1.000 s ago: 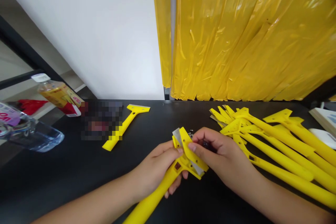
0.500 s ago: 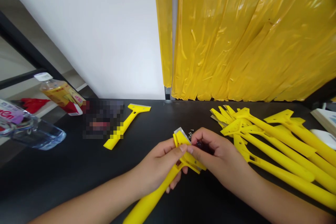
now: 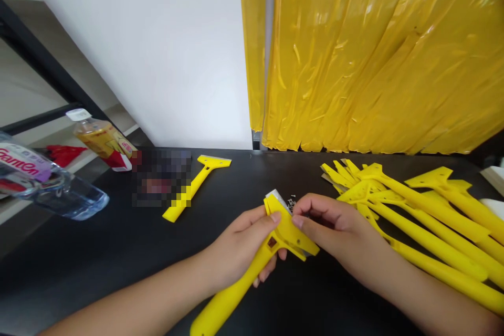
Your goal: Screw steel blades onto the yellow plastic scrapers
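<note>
A yellow scraper (image 3: 242, 291) with a long handle lies tilted across my left hand (image 3: 252, 236), its wide head up and to the right. My left thumb presses on the head while the fingers wrap behind it. A grey metal strip (image 3: 279, 197) shows along the head's upper edge. My right hand (image 3: 326, 220) is beside that edge, thumb and forefinger pinched together; whatever sits between them is hidden. Just behind the fingertips, small screws (image 3: 291, 202) lie on the black table.
Several yellow scraper handles (image 3: 425, 226) and loose yellow head plates (image 3: 340, 172) are piled at right. Another scraper (image 3: 199, 181) lies left of centre, near a blurred-out patch. Two bottles, one clear (image 3: 55, 189) and one with a yellow label (image 3: 104, 139), stand or lie at far left.
My right fingertips have shifted from on top of the scraper's head to its upper right edge, uncovering more of the head. The whole view has swung slightly left.
</note>
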The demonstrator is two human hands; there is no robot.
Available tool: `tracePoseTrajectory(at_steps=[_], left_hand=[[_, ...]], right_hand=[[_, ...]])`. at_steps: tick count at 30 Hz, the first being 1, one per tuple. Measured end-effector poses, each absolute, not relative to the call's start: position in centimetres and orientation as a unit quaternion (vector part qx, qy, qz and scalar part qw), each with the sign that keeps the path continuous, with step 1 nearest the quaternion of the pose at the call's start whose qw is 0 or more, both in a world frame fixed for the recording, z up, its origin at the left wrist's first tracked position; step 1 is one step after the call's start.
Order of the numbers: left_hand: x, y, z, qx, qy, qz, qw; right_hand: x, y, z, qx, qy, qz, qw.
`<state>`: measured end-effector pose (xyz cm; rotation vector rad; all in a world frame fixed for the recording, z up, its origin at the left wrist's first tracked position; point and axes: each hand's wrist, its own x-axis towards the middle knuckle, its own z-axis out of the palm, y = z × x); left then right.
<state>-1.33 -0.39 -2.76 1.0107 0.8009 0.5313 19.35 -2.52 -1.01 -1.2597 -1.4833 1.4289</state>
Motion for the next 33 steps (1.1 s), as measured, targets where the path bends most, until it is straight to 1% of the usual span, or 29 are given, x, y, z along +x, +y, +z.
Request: tracePoseTrajectory(at_steps=[8, 17, 29, 33], left_hand=[[-1.5, -0.3, -2.8, 0.480, 0.362, 0.252, 0.758], [-1.6, -0.3, -3.2, 0.492, 0.365, 0.243, 0.752], [-1.9, -0.2, -3.1, 0.508, 0.353, 0.252, 0.745], [-1.9, -0.2, -3.1, 0.511, 0.344, 0.254, 0.746]], right_hand=[[19.4, -2.2, -1.3, -0.485, -0.573, 0.567, 0.339], [19.4, -2.5, -2.0, -0.504, -0.618, 0.504, 0.330], [19.6, -2.4, -1.2, -0.482, -0.612, 0.521, 0.350], [19.5, -2.4, -1.3, -0.473, -0.578, 0.556, 0.364]])
